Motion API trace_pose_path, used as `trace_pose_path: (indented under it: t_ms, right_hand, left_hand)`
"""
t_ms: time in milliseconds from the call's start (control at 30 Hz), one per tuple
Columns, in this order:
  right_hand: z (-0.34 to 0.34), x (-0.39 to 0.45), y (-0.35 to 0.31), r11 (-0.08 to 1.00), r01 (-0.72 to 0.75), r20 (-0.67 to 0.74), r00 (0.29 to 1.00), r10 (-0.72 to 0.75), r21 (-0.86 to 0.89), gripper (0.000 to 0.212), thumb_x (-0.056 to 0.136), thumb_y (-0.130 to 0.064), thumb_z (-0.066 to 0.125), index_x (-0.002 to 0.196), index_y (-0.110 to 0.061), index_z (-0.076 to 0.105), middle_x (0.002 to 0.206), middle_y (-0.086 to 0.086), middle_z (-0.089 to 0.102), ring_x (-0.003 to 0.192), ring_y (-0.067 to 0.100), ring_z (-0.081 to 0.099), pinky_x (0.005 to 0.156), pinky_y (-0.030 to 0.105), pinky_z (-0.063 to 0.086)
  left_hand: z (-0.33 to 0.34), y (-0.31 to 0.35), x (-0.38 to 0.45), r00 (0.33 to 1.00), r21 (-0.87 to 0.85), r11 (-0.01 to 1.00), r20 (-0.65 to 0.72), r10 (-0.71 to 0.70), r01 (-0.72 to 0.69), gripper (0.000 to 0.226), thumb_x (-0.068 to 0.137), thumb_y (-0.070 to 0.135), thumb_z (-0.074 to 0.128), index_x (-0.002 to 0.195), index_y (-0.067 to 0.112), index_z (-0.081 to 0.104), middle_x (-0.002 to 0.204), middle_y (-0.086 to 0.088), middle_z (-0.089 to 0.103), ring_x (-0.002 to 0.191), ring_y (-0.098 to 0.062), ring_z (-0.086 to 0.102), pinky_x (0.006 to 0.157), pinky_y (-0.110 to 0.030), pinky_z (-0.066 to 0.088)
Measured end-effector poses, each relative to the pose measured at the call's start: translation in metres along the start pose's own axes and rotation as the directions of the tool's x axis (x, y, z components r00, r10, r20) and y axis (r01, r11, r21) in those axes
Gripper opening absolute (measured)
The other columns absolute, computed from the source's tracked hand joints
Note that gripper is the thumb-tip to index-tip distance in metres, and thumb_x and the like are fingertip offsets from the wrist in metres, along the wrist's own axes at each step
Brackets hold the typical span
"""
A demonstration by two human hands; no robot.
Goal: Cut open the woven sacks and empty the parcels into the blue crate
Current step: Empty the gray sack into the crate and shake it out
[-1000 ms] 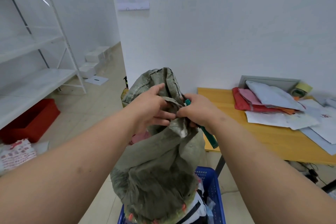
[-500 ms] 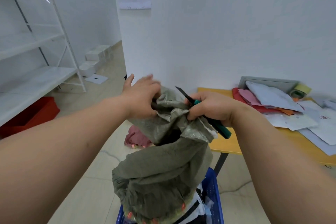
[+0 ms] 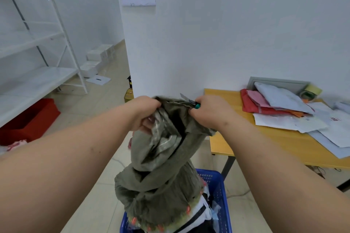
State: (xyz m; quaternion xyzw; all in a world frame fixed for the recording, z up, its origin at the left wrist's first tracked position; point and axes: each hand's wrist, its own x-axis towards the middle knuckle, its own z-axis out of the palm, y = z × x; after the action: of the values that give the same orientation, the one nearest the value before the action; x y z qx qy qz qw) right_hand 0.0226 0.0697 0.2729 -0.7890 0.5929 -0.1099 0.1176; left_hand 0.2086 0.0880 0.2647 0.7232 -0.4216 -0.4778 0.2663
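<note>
Head view: the woven sack (image 3: 162, 157) is gripped by the left hand (image 3: 146, 113) and the right hand (image 3: 206, 111) (knife (image 3: 189, 100) too); a slip could nick fingers.

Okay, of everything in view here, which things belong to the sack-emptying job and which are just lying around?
Part of the job:
- woven sack, gripped by the left hand and the right hand
- green-handled knife, in the right hand
- blue crate
- parcels showing in the crate

Lying about:
- wooden table with mailers and tape roll
- red bin
- white shelving
- white boxes
</note>
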Motion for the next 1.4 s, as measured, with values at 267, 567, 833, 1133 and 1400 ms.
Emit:
trace_pose_path:
  t_ms: [267, 567, 833, 1133, 1400]
  right_hand:
    - [-0.006, -0.005, -0.038, 0.747, 0.026, 0.031, 0.998, -0.062, 0.665, 0.094, 0.06, -0.053, 0.085, 0.139, -0.03, 0.039, 0.125, -0.008, 0.058, 0.111, 0.011, 0.058, 0.094, 0.031, 0.05]
    - [-0.037, 0.025, -0.049, 0.724, 0.241, -0.558, 0.797, 0.232, 0.646, 0.028, 0.082, -0.009, 0.048, 0.107, -0.017, 0.056, 0.084, -0.004, 0.059, 0.09, 0.028, 0.058, 0.077, 0.04, 0.048]
    - [-0.042, 0.03, -0.06, 0.609, 0.502, -0.729, 0.657, 0.193, 0.614, 0.023, 0.082, -0.011, 0.052, 0.104, -0.011, 0.055, 0.081, -0.013, 0.06, 0.082, 0.022, 0.06, 0.076, 0.044, 0.051]
    - [-0.056, 0.035, -0.078, 0.399, 0.549, -0.656, 0.723, 0.214, 0.735, 0.028, 0.085, -0.011, 0.055, 0.103, -0.033, 0.054, 0.096, -0.013, 0.068, 0.092, 0.007, 0.064, 0.088, 0.036, 0.053]
    - [-0.039, 0.049, -0.064, 0.705, 0.348, -0.519, 0.854, 0.033, 0.617, 0.023, 0.088, -0.013, 0.053, 0.11, -0.016, 0.059, 0.099, -0.001, 0.066, 0.095, 0.02, 0.06, 0.086, 0.038, 0.049]
  left_hand:
    - [-0.002, 0.044, -0.01, 0.978, -0.725, 0.667, -0.051, 0.201, -0.175, 0.039, 0.103, 0.021, 0.035, 0.12, 0.0, 0.063, 0.11, -0.02, 0.071, 0.079, -0.03, 0.072, 0.059, -0.04, 0.061]
    - [-0.012, 0.078, -0.04, 0.728, -0.574, 0.579, -0.045, 0.684, -0.58, 0.037, 0.102, 0.024, 0.042, 0.139, 0.02, 0.049, 0.117, -0.009, 0.068, 0.1, -0.021, 0.07, 0.078, -0.035, 0.058]
    - [-0.021, 0.061, -0.022, 0.234, 0.288, 0.284, -0.196, 0.952, -0.915, 0.065, 0.101, 0.037, 0.038, 0.156, 0.014, 0.014, 0.153, 0.003, 0.032, 0.147, -0.016, 0.026, 0.121, -0.041, 0.022]
    - [-0.05, 0.077, -0.023, 0.07, 0.626, 0.133, -0.125, 0.99, -0.768, 0.057, 0.102, 0.046, 0.032, 0.153, 0.023, 0.017, 0.155, -0.007, 0.036, 0.147, -0.029, 0.027, 0.113, -0.064, 0.021]
    - [-0.043, 0.043, -0.005, 0.449, 0.359, 0.525, -0.279, 0.849, -0.771, 0.062, 0.1, 0.046, 0.036, 0.156, 0.028, 0.017, 0.142, 0.018, 0.038, 0.137, -0.005, 0.034, 0.115, -0.026, 0.025]
